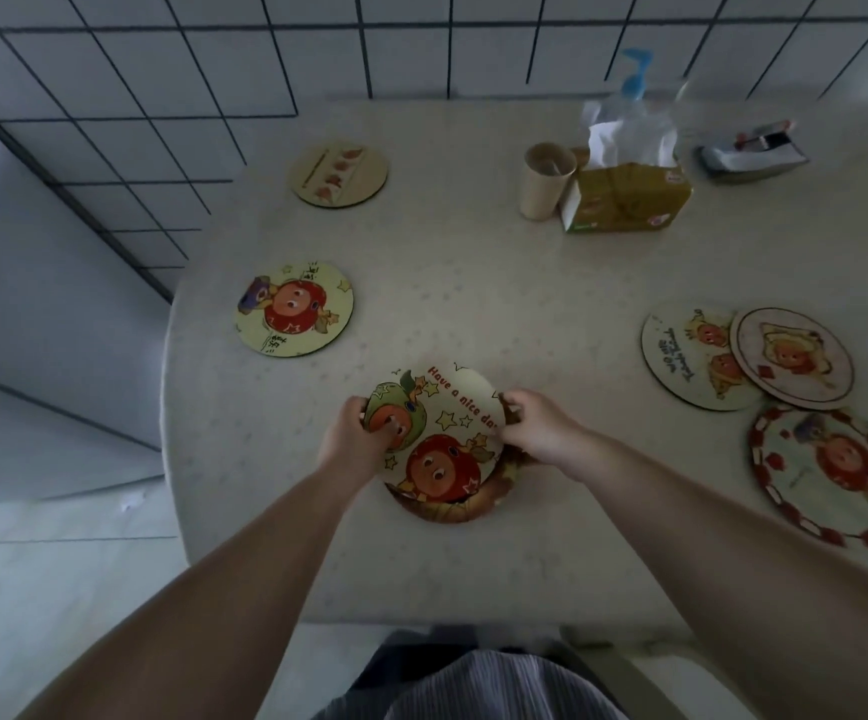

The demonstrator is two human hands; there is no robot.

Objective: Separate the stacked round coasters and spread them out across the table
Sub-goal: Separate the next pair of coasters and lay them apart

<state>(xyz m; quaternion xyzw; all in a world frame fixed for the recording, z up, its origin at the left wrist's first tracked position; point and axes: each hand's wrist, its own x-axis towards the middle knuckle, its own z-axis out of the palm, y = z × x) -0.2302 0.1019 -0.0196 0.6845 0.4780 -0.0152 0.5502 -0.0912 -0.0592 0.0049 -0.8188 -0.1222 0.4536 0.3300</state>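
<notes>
Lifting the top coaster (442,439) off the near-centre stack (452,504), left hand (353,439) and right hand (535,428) pinch its opposite edges. Five coasters lie spread; probably few remain beneath.

Both arms extended; left hand (356,439), right hand (535,426) fingers curled, pinching.

Both hands gripping the top coaster (442,439) of the near stack (452,506), left hand (356,444) on its left edge, right hand (538,431) on its right, other coasters spread left and right on the table (473,283).
</notes>
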